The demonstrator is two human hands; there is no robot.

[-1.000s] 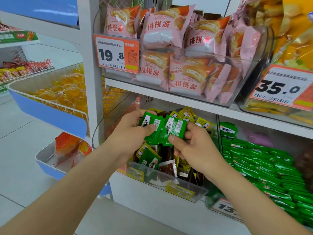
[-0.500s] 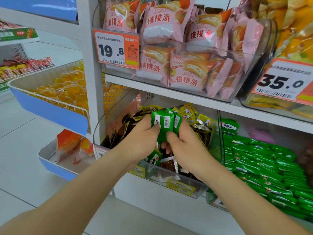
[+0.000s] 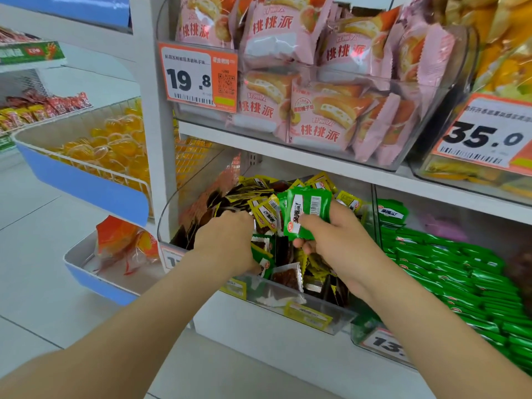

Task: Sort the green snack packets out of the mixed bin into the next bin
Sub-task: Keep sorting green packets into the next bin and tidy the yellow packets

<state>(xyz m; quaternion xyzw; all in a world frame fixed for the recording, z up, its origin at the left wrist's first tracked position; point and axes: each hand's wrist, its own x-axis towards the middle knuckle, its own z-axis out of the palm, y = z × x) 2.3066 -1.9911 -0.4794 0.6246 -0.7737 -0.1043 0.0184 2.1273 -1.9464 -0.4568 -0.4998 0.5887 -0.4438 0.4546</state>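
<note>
Head view: both hands are seen at a shop shelf, over the mixed bin (image 3: 267, 298).
Right hand (image 3: 339, 240): raised above the heap; fingers and thumb are clamped round a small bunch of green packets (image 3: 306, 213).
Green packets: held upright, barcode side shown, lifted clear of the heap, near the wall of the next bin (image 3: 359, 329).
Left hand (image 3: 227, 240): sunk knuckles-up among the loose packets (image 3: 288, 275); its fingertips are hidden, so its grip cannot be told.
Next bin: set just to the right, filled with green rows (image 3: 460, 272).
Upper shelf: pink packs (image 3: 316, 125) are stacked beside a price tag (image 3: 198, 79).
</note>
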